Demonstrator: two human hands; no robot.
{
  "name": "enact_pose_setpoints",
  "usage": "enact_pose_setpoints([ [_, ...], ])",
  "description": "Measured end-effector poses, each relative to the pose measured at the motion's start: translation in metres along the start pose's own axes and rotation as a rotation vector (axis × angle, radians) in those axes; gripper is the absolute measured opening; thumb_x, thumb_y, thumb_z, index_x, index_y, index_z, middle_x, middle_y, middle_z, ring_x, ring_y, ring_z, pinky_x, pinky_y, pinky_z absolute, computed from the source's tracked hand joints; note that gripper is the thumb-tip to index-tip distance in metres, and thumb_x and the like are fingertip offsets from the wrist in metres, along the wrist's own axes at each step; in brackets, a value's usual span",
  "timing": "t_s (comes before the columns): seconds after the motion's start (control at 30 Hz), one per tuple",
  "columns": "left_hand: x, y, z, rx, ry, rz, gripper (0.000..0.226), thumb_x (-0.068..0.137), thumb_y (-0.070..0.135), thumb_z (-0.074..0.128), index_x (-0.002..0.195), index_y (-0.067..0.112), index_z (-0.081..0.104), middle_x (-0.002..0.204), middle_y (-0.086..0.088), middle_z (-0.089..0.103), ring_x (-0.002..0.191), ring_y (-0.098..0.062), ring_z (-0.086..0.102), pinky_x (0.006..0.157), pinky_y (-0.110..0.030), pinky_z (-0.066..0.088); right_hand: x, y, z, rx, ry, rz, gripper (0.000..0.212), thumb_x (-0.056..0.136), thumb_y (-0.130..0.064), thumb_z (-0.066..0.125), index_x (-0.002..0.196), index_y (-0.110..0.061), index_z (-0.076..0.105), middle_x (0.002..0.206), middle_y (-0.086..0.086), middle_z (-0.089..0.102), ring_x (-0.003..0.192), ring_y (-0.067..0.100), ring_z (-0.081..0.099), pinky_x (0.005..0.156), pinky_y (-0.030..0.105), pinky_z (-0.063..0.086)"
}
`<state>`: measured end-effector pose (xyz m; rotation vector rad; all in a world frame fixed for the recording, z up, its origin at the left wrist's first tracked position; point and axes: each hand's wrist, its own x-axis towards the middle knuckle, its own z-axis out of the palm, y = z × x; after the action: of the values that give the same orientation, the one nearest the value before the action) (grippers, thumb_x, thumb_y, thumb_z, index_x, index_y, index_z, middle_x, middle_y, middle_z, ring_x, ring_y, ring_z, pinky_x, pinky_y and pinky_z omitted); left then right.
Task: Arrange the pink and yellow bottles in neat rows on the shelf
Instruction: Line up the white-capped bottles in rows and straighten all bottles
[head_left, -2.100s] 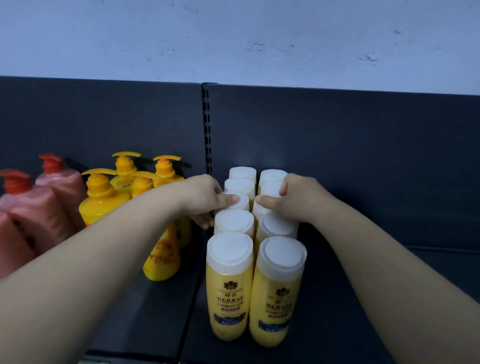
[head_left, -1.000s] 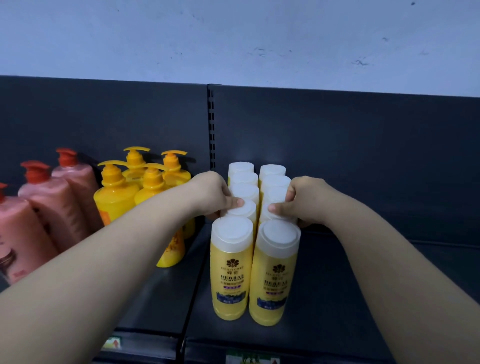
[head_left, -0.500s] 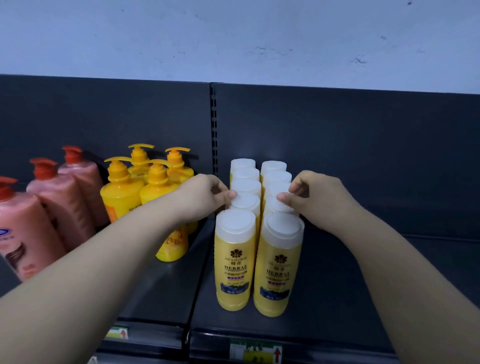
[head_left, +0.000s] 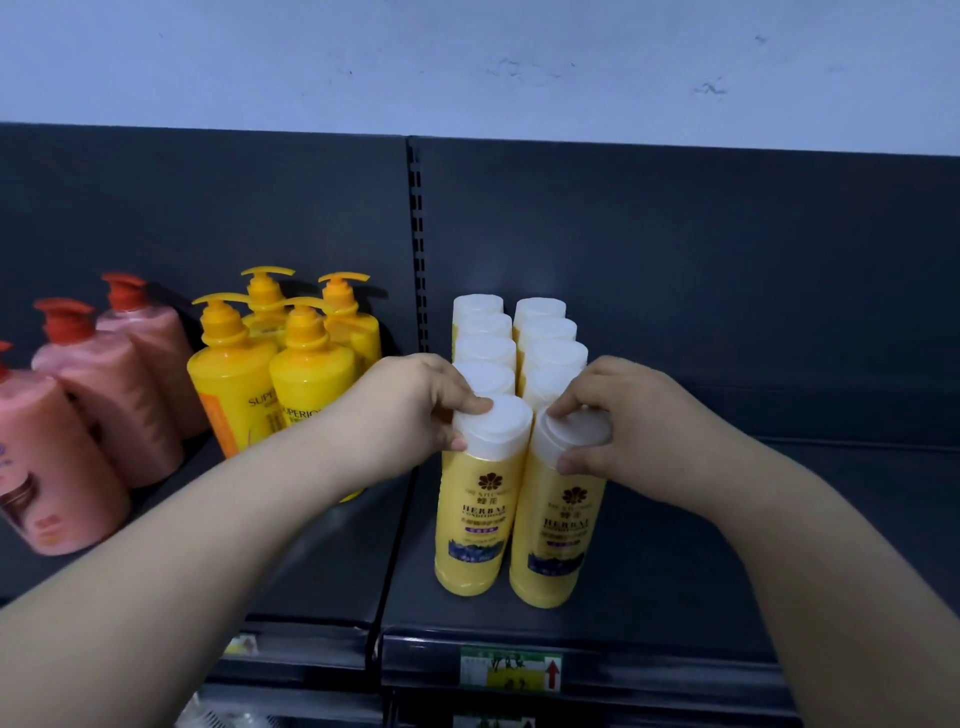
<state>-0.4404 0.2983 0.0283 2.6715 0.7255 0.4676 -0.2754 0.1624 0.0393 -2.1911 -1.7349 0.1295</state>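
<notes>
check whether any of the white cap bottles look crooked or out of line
Nothing spilled or damaged. The front right bottle stands slightly nearer the shelf edge than the front left bottle, so that pair isn't quite flush. The left hand and right hand grip their caps.

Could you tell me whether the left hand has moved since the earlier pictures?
Yes: the left hand has come forward, away from the slotted upright, onto the front left cap.

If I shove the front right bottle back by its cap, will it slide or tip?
Probably tips before it slides: the bottle is tall and narrow, and the right hand pinches it high, at the cap. Its smooth plastic may slip in a loose grip. The neighbouring bottle alongside should limit leftward lean.
</notes>
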Motion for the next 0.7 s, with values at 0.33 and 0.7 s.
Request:
enact_pose_setpoints([
  [0.33,-0.004,0.019,0.009,0.180,0.112,-0.032,0.046,0.069,0.051,0.074,0.101,0.024,0.057,0.100,0.005,0.052,0.091,-0.011,0.050,0.070,-0.021,0.036,-0.002,-0.001,0.008,-0.070,0.056,-0.003,0.047,0.076,-0.041,0.072,0.118,-0.033,0.056,0.118,-0.013,0.042,0.112,0.012,0.037,0.097,0.027,0.035],
  [0.7,-0.004,0.004,0.016,0.219,0.061,0.226,0.070,0.065,0.030,0.083,0.129,0.019,0.056,0.128,0.003,0.059,0.123,-0.017,0.043,0.102,-0.026,0.035,-0.011,0.005,0.022,-0.162,0.163,-0.086,0.051,0.074,-0.025,0.075,0.117,-0.026,0.048,0.119,-0.011,0.038,0.105,0.011,0.032,0.089,0.024,0.037],
])
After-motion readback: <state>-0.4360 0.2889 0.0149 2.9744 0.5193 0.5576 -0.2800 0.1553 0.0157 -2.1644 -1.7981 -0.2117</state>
